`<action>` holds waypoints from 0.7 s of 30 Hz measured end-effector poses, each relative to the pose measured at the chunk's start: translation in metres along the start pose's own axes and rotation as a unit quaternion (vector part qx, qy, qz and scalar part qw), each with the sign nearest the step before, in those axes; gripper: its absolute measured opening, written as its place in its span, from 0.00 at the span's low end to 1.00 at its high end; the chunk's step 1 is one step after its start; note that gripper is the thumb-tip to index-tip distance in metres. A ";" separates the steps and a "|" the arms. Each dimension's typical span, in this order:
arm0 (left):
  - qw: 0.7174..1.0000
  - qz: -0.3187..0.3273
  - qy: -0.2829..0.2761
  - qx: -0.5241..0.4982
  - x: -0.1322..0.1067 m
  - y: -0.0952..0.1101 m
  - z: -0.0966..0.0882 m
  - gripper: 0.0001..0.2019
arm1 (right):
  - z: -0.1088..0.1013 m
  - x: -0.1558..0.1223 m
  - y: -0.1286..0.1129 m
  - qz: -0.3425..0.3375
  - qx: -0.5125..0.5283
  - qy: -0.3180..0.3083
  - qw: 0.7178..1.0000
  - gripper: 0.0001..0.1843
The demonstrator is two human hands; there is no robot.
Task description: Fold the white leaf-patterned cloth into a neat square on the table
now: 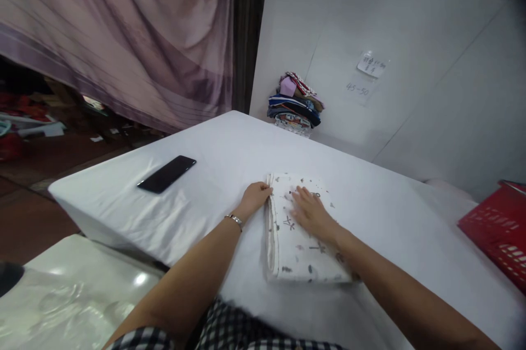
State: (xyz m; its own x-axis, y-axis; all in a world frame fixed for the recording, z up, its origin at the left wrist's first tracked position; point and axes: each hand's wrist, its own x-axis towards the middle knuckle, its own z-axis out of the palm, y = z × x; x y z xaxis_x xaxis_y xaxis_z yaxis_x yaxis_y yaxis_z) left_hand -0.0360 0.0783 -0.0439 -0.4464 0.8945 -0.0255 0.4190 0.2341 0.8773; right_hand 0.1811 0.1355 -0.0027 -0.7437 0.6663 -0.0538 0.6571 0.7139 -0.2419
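A folded white cloth with small grey prints (302, 254) lies on the white table (230, 158) in front of me. My right hand (312, 213) rests flat on top of it, fingers stretched out and pointing away from me. My left hand (255, 196), with a metal bracelet at the wrist, sits at the cloth's far left corner with its fingers curled against the stacked edges. Whether it grips the edge or only touches it is hard to see.
A black phone (167, 173) lies on the table to the left. A stack of folded coloured cloths (295, 104) stands at the far corner by the wall. A red plastic basket (499, 229) sits at the right edge. A pink curtain (123, 32) hangs behind.
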 end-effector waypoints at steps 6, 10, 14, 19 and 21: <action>1.000 0.014 0.003 0.004 0.002 -0.001 0.000 0.10 | 0.019 -0.035 -0.053 -0.190 0.036 -0.069 0.979 0.34; 1.000 0.008 0.004 0.007 0.001 0.000 0.000 0.11 | 0.022 -0.037 -0.058 -0.177 0.031 -0.074 0.981 0.34; 1.000 0.019 0.008 0.009 0.000 0.000 0.001 0.11 | 0.014 -0.047 -0.065 -0.173 0.079 -0.086 0.978 0.33; 1.000 0.019 0.007 0.009 0.000 -0.001 0.001 0.12 | 0.012 -0.074 -0.078 -0.178 0.143 -0.076 0.971 0.32; 1.000 0.021 0.005 0.011 -0.001 0.000 0.001 0.12 | 0.012 -0.078 -0.078 -0.172 0.159 -0.045 0.971 0.30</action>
State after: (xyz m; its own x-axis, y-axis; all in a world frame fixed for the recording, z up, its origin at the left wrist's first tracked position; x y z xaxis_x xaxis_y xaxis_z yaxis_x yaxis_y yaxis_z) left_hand -0.0348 0.0774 -0.0443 -0.4365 0.8996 0.0159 0.4541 0.2050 0.8670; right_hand 0.1862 0.0255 0.0092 -0.9294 0.3690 0.0014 0.3080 0.7780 -0.5476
